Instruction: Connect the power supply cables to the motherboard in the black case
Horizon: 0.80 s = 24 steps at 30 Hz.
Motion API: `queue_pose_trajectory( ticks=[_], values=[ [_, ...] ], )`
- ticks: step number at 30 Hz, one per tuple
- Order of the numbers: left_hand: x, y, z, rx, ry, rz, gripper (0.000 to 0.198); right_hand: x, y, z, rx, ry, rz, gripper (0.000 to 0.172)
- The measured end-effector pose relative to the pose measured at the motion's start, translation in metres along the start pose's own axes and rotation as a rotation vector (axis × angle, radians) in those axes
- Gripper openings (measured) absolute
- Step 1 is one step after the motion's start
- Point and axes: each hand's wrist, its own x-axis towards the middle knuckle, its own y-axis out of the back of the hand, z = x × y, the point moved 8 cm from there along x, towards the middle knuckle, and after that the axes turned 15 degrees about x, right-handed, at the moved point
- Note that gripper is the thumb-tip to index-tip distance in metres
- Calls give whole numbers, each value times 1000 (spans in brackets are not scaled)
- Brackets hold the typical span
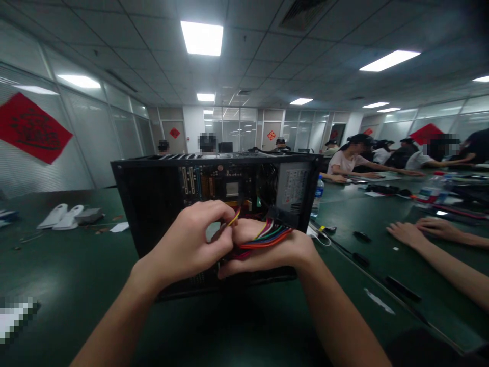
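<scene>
An open black computer case (122, 204) stands on the green table in front of me, its inside facing me. My left hand (198, 234) pinches thin yellow and red wires (234, 218) between thumb and fingertips. My right hand (267, 250) is closed around a bundle of coloured power cables (267, 236) that runs across its palm; the cable ends are hidden by my fingers. Behind the hands I see the motherboard (216, 178) with its slots and a pale square chip, a dark round fan (267, 178), and the labelled power supply (293, 186) at the upper right.
White slippers (61, 216) and a grey block (88, 216) lie on the table (76, 265) to the left. On the right are a water bottle (318, 196), cables (359, 257), a dark strip (403, 289) and another person's hands (408, 234). More people sit farther back.
</scene>
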Motion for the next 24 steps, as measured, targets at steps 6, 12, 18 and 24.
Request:
queue_pose_trajectory(
  ticks=[6, 12, 18, 24],
  values=[
    [-5, -6, -6, -416, 124, -153, 22, -17, 4, -20, 84, 88, -34, 36],
    [-5, -8, -5, -443, 198, -91, 26, -30, 23, -27, 163, 62, 16, 37],
    [-11, 9, -17, -436, 306, 105, 28, -43, 54, -21, 185, -18, 264, 38],
    [-12, 16, -17, -453, 321, 146, 27, -37, 51, -20, 318, -15, 231, 35]
  ],
)
